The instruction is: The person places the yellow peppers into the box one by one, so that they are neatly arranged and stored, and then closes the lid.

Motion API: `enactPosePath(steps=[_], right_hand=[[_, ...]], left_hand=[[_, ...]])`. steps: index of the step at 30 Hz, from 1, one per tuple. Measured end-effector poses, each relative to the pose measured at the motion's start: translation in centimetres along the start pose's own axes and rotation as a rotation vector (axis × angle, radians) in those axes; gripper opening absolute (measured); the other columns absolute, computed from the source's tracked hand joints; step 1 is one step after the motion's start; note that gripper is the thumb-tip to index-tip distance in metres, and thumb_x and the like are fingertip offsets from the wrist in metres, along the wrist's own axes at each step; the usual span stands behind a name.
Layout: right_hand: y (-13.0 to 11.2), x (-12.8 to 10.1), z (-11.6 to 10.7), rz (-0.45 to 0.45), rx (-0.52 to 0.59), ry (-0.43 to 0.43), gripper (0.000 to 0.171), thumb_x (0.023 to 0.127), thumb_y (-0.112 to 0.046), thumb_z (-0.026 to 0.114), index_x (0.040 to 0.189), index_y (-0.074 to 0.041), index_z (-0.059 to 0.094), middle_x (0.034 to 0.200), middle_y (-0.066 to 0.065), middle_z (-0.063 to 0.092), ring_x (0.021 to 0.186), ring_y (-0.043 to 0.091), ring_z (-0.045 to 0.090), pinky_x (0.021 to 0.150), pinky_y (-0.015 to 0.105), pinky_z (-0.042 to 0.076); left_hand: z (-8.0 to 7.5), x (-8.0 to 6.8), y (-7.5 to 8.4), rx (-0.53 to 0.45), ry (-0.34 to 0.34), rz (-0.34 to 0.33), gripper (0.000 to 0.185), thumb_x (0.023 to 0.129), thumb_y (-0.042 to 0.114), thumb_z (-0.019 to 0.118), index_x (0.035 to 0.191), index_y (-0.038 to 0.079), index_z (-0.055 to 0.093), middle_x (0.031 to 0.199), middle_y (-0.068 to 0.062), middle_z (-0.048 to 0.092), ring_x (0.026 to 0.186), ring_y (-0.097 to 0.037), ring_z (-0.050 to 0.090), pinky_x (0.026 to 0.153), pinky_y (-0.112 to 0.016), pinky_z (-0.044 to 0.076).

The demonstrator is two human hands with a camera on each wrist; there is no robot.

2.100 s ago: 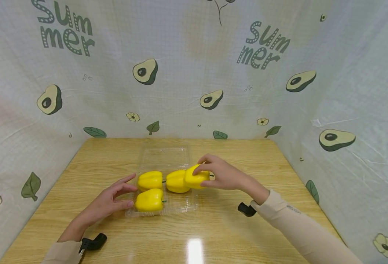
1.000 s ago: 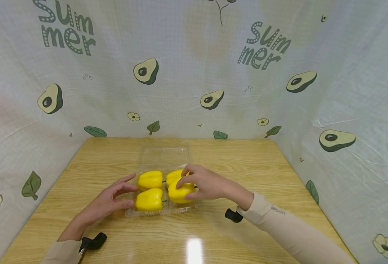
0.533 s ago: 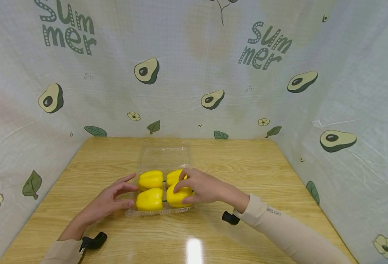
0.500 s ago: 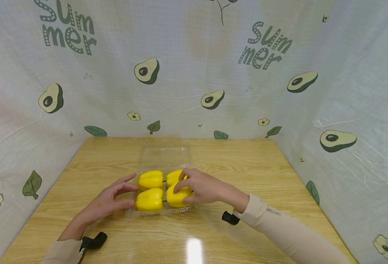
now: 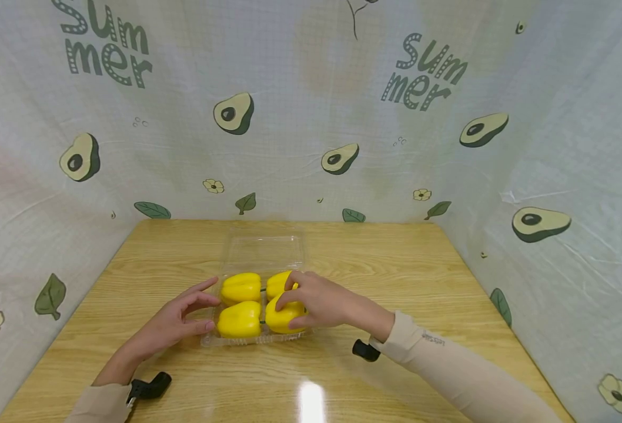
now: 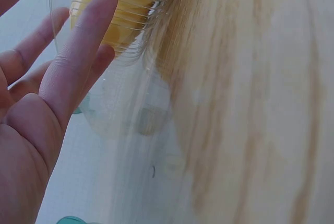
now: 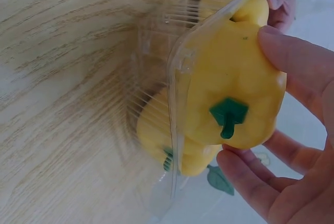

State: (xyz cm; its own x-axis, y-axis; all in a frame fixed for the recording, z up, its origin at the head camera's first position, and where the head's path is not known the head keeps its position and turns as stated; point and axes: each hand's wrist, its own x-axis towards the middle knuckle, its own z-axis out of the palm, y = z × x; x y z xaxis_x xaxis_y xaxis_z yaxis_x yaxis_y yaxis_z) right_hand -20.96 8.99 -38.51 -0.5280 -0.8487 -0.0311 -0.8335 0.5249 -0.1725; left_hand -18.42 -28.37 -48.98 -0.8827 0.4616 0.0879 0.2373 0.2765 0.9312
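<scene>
Gripping the near-right yellow pepper (image 5: 281, 315), right hand (image 5: 316, 301) has fingers and thumb curled round it in the clear plastic tray (image 5: 260, 339) on the wooden table (image 5: 395, 264). Left hand (image 5: 176, 322) is relaxed, fingertips at the tray's left edge beside the near-left pepper (image 5: 239, 320).
</scene>
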Motion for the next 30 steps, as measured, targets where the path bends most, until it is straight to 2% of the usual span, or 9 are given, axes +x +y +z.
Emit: enactPosePath(steps=[5, 14, 24, 30], right_hand=[[-0.1, 0.2, 0.3, -0.019, -0.034, 0.000, 0.034, 0.097, -0.039, 0.081, 0.128, -0.029, 0.076, 0.131, 0.005, 0.060, 0.108, 0.019, 0.058, 0.092, 0.030, 0.051], [-0.2, 0.3, 1.0, -0.043, -0.041, 0.040, 0.035, 0.094, -0.040, 0.083, 0.126, -0.028, 0.077, 0.131, 0.006, 0.061, 0.114, 0.022, 0.060, 0.098, 0.035, 0.051], [-0.1, 0.2, 1.7, -0.052, -0.010, 0.071, 0.036, 0.093, -0.039, 0.083, 0.126, -0.027, 0.077, 0.133, 0.006, 0.062, 0.118, 0.024, 0.061, 0.101, 0.038, 0.053], [0.4, -0.1, 2.4, -0.052, 0.050, 0.111, 0.038, 0.092, -0.038, 0.084, 0.127, -0.025, 0.078, 0.134, 0.007, 0.062, 0.120, 0.024, 0.060, 0.101, 0.035, 0.053]], left_hand=[[0.0, 0.0, 0.0, 0.001, 0.003, 0.004, 0.039, 0.101, 0.011, 0.075, 0.137, 0.005, 0.063, 0.177, -0.013, 0.017, 0.135, 0.006, 0.050, 0.100, -0.020, 0.053], [0.0, 0.1, 0.1, 0.016, 0.006, 0.008, 0.039, 0.100, 0.013, 0.076, 0.136, 0.007, 0.064, 0.177, -0.014, 0.017, 0.134, 0.008, 0.050, 0.101, -0.020, 0.052], [0.0, 0.1, 0.3, 0.030, 0.009, 0.008, 0.039, 0.100, 0.013, 0.076, 0.136, 0.007, 0.064, 0.177, -0.013, 0.018, 0.142, -0.012, 0.052, 0.102, -0.020, 0.052], [0.0, 0.2, 0.2, 0.030, 0.008, 0.002, 0.039, 0.100, 0.014, 0.076, 0.136, 0.007, 0.064, 0.177, -0.013, 0.018, 0.143, -0.015, 0.052, 0.103, -0.019, 0.051]])
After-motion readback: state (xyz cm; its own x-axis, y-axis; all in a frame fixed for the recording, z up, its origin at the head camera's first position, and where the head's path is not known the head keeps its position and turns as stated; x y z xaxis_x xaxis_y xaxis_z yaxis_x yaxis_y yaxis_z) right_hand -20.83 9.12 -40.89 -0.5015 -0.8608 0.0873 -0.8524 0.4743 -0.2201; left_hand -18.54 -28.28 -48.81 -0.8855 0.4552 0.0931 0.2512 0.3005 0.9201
